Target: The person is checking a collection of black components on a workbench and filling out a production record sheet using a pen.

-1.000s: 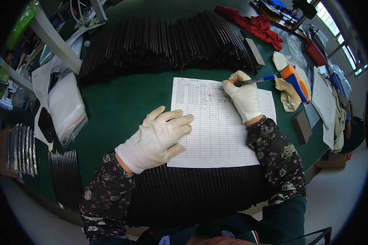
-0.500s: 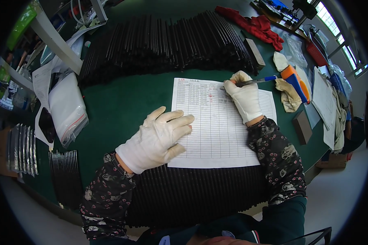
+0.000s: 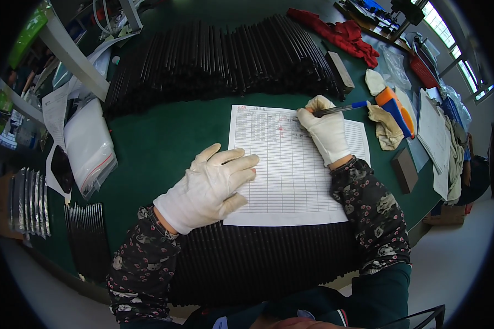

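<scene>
A white sheet of paper with a printed table [image 3: 291, 186] lies on the green tabletop, its near edge over a row of black rods [image 3: 269, 257]. My right hand [image 3: 326, 131], in a white glove, is closed on a pen with a blue cap end [image 3: 343, 108]. The pen's tip is at the upper part of the sheet, near rows of handwriting; contact is hard to make out. Also gloved, my left hand [image 3: 208, 189] lies flat with fingers spread, its fingertips across the sheet's left edge.
A long pile of black rods [image 3: 219, 60] spans the back. Left are a white plastic-wrapped package [image 3: 90, 145] and a smaller row of rods [image 3: 86, 238]. Toward the right lie a dark grey block [image 3: 405, 170], an orange and blue tool [image 3: 396, 111], a crumpled glove [image 3: 385, 129] and red cloth [image 3: 348, 39].
The view has shifted very slightly. My right hand and the pen stay at the upper part of the sheet, and my left hand keeps its place.
</scene>
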`<state>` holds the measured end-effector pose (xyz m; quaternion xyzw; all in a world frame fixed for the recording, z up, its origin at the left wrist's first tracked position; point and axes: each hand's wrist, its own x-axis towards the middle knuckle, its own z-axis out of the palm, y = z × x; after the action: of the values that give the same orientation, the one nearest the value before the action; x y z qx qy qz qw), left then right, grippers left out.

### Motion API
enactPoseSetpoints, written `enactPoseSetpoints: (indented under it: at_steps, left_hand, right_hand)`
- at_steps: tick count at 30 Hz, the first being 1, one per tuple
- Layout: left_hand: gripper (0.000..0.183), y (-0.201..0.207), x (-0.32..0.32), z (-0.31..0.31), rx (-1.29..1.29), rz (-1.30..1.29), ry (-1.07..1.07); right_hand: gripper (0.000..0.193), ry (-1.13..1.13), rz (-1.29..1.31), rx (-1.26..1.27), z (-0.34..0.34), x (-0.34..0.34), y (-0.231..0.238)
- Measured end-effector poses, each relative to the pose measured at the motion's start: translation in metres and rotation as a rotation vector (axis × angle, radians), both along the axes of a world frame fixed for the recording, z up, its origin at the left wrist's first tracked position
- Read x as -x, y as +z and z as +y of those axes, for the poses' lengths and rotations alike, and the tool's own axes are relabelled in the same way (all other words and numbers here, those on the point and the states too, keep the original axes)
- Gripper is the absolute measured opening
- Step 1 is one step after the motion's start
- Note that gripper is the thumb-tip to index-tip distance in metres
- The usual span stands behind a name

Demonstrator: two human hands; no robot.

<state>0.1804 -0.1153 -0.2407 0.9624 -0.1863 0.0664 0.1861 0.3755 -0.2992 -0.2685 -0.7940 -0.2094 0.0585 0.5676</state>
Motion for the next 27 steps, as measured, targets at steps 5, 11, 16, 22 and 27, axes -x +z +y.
enactPoseSetpoints:
  at_steps: [5, 11, 16, 22, 27]
  left_hand:
    - [0.039, 0.0023, -0.0003, -0.0008, -0.010, 0.014, 0.004]
    - [0.039, 0.0009, -0.0006, -0.0011, -0.018, -0.010, -0.001]
    - [0.039, 0.0026, -0.0007, -0.0013, 0.006, 0.009, -0.001]
    - [0.039, 0.0017, -0.0003, 0.0007, 0.003, 0.008, -0.004]
    - [0.040, 0.0022, -0.0009, 0.0001, -0.006, 0.034, -0.001]
  right_hand:
    - [0.015, 0.003, 0.004, -0.006, 0.0005, 0.0004, 0.0011]
    - [0.015, 0.001, -0.034, 0.010, -0.0002, -0.0003, -0.0005]
    - [0.014, 0.007, -0.025, 0.009, -0.0010, -0.0001, -0.0012]
    - [0.014, 0.013, -0.042, 0.022, -0.0003, -0.0009, -0.0014]
    - [0.014, -0.007, -0.004, 0.001, -0.0002, 0.0007, 0.0003]
